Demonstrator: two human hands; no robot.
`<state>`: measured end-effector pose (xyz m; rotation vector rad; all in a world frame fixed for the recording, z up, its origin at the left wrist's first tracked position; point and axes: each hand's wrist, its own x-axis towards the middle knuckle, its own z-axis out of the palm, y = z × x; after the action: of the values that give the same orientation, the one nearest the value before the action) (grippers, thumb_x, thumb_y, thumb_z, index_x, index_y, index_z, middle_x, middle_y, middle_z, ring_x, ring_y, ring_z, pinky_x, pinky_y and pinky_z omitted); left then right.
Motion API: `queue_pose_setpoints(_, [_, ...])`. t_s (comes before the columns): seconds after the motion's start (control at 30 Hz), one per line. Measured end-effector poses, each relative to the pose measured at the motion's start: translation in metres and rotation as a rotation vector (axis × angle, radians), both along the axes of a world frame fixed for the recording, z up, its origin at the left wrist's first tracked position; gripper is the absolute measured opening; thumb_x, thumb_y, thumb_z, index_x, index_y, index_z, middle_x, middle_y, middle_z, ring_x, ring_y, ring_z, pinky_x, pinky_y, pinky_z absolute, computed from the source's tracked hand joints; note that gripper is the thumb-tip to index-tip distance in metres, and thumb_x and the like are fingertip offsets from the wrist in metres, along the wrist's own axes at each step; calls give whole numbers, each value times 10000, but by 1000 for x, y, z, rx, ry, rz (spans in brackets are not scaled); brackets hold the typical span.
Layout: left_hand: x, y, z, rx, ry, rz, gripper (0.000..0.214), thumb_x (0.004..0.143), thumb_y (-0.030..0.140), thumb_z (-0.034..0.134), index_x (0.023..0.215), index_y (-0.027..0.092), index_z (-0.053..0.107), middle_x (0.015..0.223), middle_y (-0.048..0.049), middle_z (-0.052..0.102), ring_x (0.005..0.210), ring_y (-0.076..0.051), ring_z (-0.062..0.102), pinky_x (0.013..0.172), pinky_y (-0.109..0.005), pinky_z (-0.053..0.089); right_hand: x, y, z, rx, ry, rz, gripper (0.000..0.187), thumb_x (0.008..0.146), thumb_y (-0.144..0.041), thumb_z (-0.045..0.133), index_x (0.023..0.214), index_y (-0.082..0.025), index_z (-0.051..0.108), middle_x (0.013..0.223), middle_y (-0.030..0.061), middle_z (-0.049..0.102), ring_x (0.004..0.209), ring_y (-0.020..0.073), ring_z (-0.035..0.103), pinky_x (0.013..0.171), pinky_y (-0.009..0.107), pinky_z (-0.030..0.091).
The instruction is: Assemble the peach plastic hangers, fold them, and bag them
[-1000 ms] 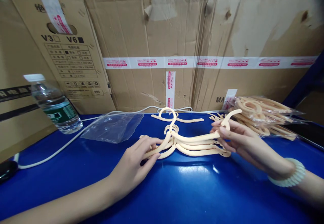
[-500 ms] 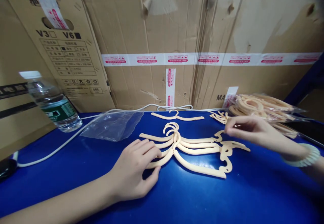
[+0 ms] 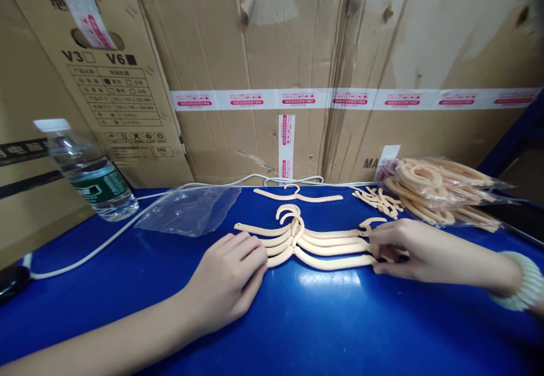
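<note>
A fanned stack of cream plastic hangers [image 3: 327,246] lies flat on the blue table [image 3: 297,330], hooks pointing away from me. My left hand [image 3: 227,279] rests palm down at the stack's left ends, fingers stretched flat and touching them. My right hand [image 3: 397,248] has its fingers curled round the stack's right ends. A pale beaded bracelet [image 3: 521,282] is on my right wrist.
One hanger [image 3: 297,196] lies alone further back. Loose hangers [image 3: 378,199] and bagged hangers [image 3: 442,189] sit at the right. An empty clear plastic bag [image 3: 191,211], a water bottle [image 3: 89,174] and a white cable [image 3: 93,251] lie left. Cardboard boxes [image 3: 276,53] wall the back.
My right hand set a lifted hanger down on the stack, reached back, then came down onto the right ends and drew the splayed hangers together. My left hand stayed put.
</note>
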<state>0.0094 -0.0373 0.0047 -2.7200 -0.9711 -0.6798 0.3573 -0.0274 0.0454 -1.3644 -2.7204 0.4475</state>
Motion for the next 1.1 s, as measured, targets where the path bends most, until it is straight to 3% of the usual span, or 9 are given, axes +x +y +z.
queue_pose_setpoints(0.2, [-4, 5, -2, 38, 9, 68, 243, 910, 103, 445, 1014, 183, 650, 1013, -82, 672, 876, -246, 613, 719, -377, 467, 5, 6, -11, 77, 16, -96, 217, 882, -357, 598, 728, -214, 546, 586, -23, 554, 492, 127, 442, 477, 256, 284])
queue_pose_setpoints(0.57, [-4, 6, -5, -30, -1, 88, 333, 908, 114, 445, 1187, 177, 615, 1149, -107, 657, 1005, -282, 624, 801, -447, 514, 1, 4, -11, 185, -78, -116, 306, 911, -381, 538, 667, -221, 444, 597, -8, 568, 512, 141, 476, 497, 264, 266])
queue_pose_setpoints(0.9, [-4, 5, -3, -25, -18, 84, 338, 904, 116, 454, 1199, 203, 595, 1152, -94, 659, 1012, -268, 625, 813, -418, 506, -2, 0, -8, 177, -76, -95, 295, 905, -362, 564, 666, -216, 470, 602, -3, 583, 507, 140, 490, 502, 263, 270])
queue_pose_setpoints(1.1, [-2, 4, -3, -12, -38, 66, 292, 907, 111, 459, 1143, 206, 603, 1140, -82, 668, 956, -248, 640, 765, -374, 498, -15, -13, -8, 153, -30, 8, 205, 914, -299, 550, 733, -223, 487, 681, 0, 620, 571, 147, 517, 545, 253, 318])
